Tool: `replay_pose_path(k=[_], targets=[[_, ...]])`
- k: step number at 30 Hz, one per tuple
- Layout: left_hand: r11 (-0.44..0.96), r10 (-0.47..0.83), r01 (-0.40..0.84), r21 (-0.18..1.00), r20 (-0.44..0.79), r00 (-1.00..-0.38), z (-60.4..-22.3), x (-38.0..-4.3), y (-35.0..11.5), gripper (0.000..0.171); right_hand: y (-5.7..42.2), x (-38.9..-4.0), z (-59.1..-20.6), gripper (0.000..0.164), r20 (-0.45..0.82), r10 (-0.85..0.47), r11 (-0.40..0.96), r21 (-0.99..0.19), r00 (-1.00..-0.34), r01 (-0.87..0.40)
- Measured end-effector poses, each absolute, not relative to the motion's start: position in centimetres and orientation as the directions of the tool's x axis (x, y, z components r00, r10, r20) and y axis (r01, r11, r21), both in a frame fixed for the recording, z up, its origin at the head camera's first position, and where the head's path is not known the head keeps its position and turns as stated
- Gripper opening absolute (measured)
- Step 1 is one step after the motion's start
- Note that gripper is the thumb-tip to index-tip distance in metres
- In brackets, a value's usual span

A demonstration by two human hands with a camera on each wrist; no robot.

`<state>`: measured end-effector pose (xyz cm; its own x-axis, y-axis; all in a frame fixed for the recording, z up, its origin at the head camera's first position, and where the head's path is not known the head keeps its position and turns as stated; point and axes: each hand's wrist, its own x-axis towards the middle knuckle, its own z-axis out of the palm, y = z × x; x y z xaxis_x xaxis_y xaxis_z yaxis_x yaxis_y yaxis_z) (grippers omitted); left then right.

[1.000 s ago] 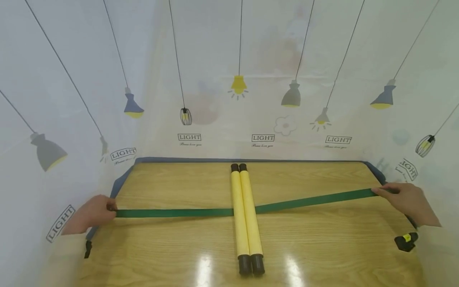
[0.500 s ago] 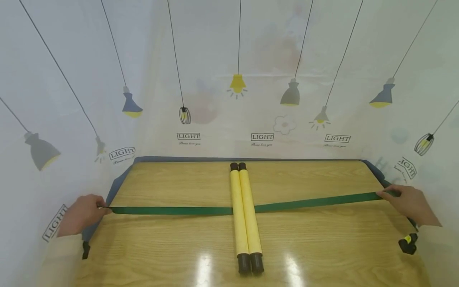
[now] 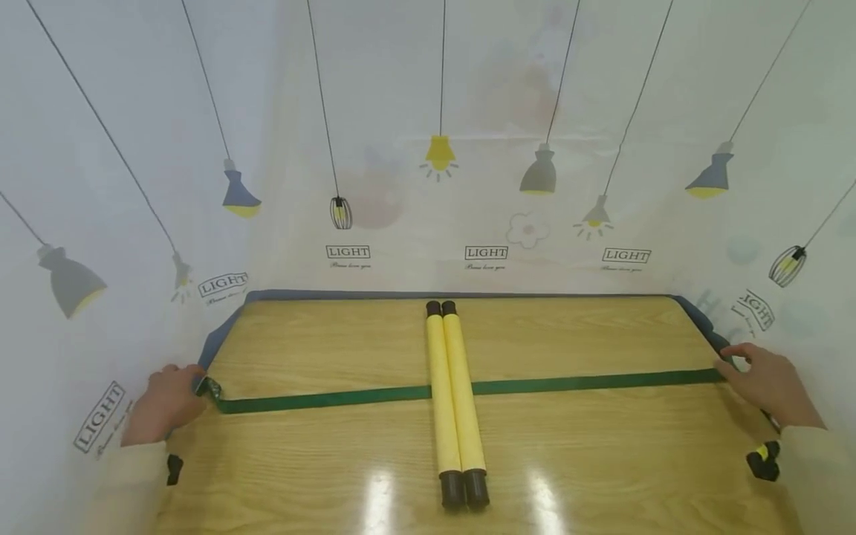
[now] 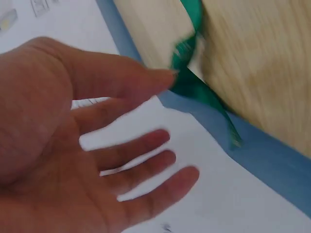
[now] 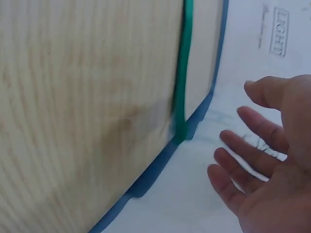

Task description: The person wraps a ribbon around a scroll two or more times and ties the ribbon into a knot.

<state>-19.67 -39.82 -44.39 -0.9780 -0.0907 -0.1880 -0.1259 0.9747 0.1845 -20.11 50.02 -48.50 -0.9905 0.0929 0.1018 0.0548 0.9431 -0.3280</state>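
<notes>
A long green ribbon (image 3: 595,382) stretches across the wooden table, passing under two yellow rods (image 3: 448,386) with dark end caps that lie side by side. At its left end my left hand (image 3: 163,405) pinches the ribbon between thumb and index finger. There, in the left wrist view, the ribbon (image 4: 199,92) is twisted and its tip dangles, while the other fingers spread loosely. My right hand (image 3: 772,383) is beside the right end with fingers parted. In the right wrist view that hand (image 5: 262,150) holds nothing, apart from the ribbon's end (image 5: 181,133) at the table edge.
The wooden table (image 3: 301,446) has a blue border (image 3: 468,296) along its back and sides. White sheeting printed with hanging lamps (image 3: 401,96) rises behind and at both sides. A small black-and-yellow object (image 3: 764,461) sits by the right edge.
The ribbon has gone from held taut to lying lower, its right side dropping and its left end twisting up. The right hand has let go of the ribbon. The rods stay put.
</notes>
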Motion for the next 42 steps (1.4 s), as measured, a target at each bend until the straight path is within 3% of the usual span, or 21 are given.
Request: replay_pose_path(k=[4,8,15,19,26,31,35,42], targets=[[0.96,-0.09,-0.103,0.259,-0.062,-0.994,-44.5,-19.4,-36.5,0.045,48.0,-19.9,-48.1,0.059,0.096,0.048,0.922,-0.386,-0.994,0.007],[0.938,-0.032,-0.041,0.343,-0.032,-0.999,-45.1,-19.6,-31.8,0.035,44.6,-20.1,-47.8,0.062,0.041,0.014,0.893,-0.45,-0.999,-0.006],[0.834,0.018,-0.089,0.545,-0.188,-0.982,-47.9,-19.9,-23.8,0.052,38.8,-20.6,-48.1,0.059,-0.12,-0.065,0.864,-0.504,-0.991,0.004],[0.781,0.048,-0.121,0.613,-0.252,-0.967,-48.9,-19.7,-20.7,0.067,36.0,-20.7,-48.8,0.056,-0.249,-0.071,0.821,-0.564,-0.966,0.085],[0.75,0.067,-0.186,0.635,-0.353,-0.933,-48.9,-20.2,-17.4,0.074,32.7,-21.2,-49.6,0.064,-0.403,0.012,0.751,-0.6,-0.915,0.274],[0.796,-0.023,-0.258,0.548,-0.398,-0.917,-49.0,-20.9,-16.8,0.071,31.1,-22.3,-49.6,0.065,-0.403,0.008,0.783,-0.567,-0.915,0.256],[0.846,-0.052,-0.247,0.473,-0.388,-0.92,-49.3,-21.7,-16.7,0.069,30.6,-22.8,-49.7,0.063,-0.388,0.011,0.815,-0.53,-0.922,0.233],[0.805,-0.039,-0.267,0.53,-0.402,-0.915,-49.3,-22.5,-16.7,0.056,30.0,-23.5,-50.0,0.053,-0.377,0.012,0.795,-0.559,-0.926,0.238]])
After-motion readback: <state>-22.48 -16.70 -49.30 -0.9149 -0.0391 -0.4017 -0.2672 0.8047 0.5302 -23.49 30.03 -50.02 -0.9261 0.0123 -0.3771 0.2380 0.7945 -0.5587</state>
